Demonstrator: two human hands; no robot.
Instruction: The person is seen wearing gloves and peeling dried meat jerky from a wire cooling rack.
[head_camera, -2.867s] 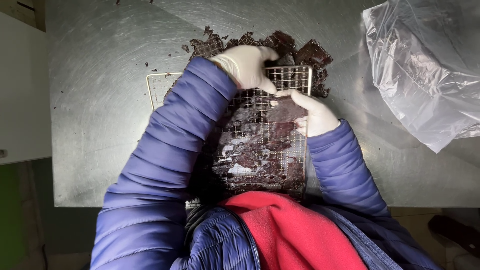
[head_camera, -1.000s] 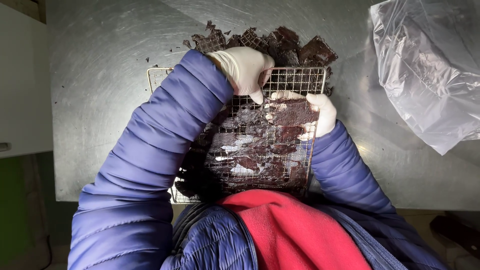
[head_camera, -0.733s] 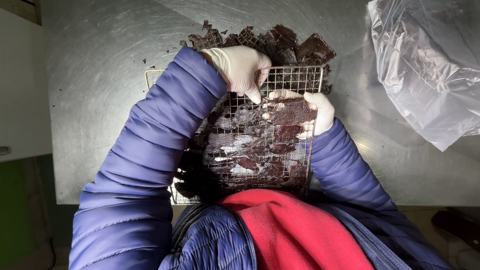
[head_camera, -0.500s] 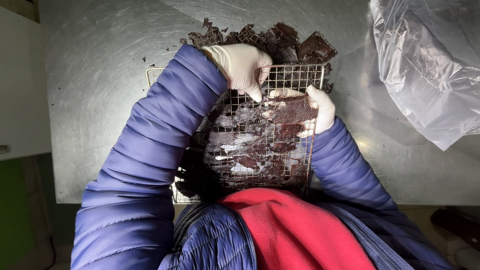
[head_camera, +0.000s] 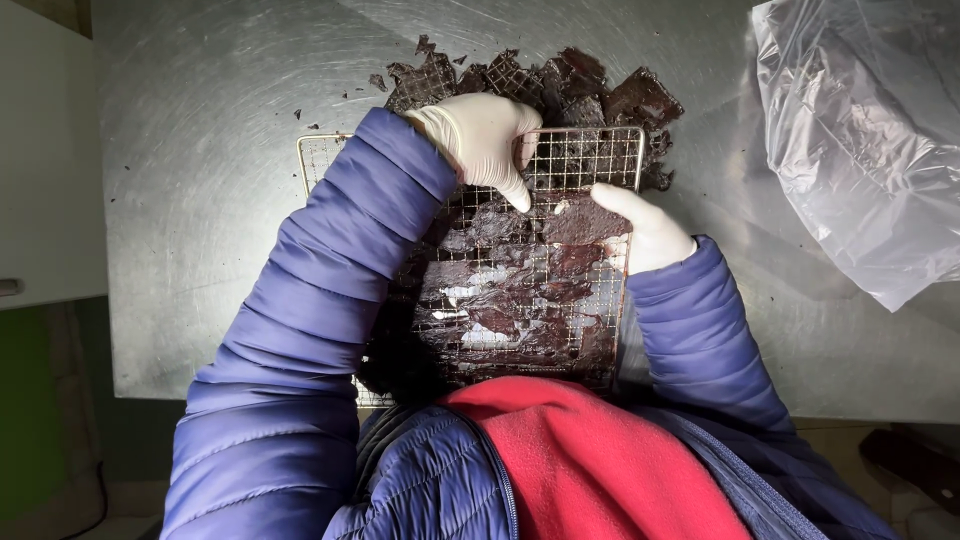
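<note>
Change since earlier frames: the square wire-mesh drying rack (head_camera: 520, 280) stands slightly more upright at centre frame; the right hand has slid a little higher along its right edge; the left hand stays at the top bar.
Left hand: the white-gloved left hand (head_camera: 480, 140) hooks over the rack's upper edge, just left of its middle, fingers curled through the mesh and index finger pointing down the face; it is clenched on the wire.
Right hand: the white-gloved right hand (head_camera: 640, 230) grasps the rack's right edge about a third of the way down, thumb lying on the front face.
Rack position: tilted against the person's chest, long axis running from upper centre to lower centre of the frame, near edge hidden behind the red fleece collar (head_camera: 600, 460).
Load on rack: dark reddish-brown dried sheets (head_camera: 510, 300) cling to the mesh, with pale patches among them.
Key relation: the heap of dark broken dried pieces (head_camera: 560, 85) lies directly beyond the rack's top edge, touching it; the left hand is the nearer one.
Second rack: another wire-mesh rack (head_camera: 320, 160) lies flat beneath, showing at upper left of the arm.
Surface: a scratched steel table (head_camera: 200, 200), crumbs scattered at upper centre.
Room: a crumpled clear plastic bag (head_camera: 860, 150) lies at upper right, well apart; a white cabinet (head_camera: 40, 150) stands at left.
</note>
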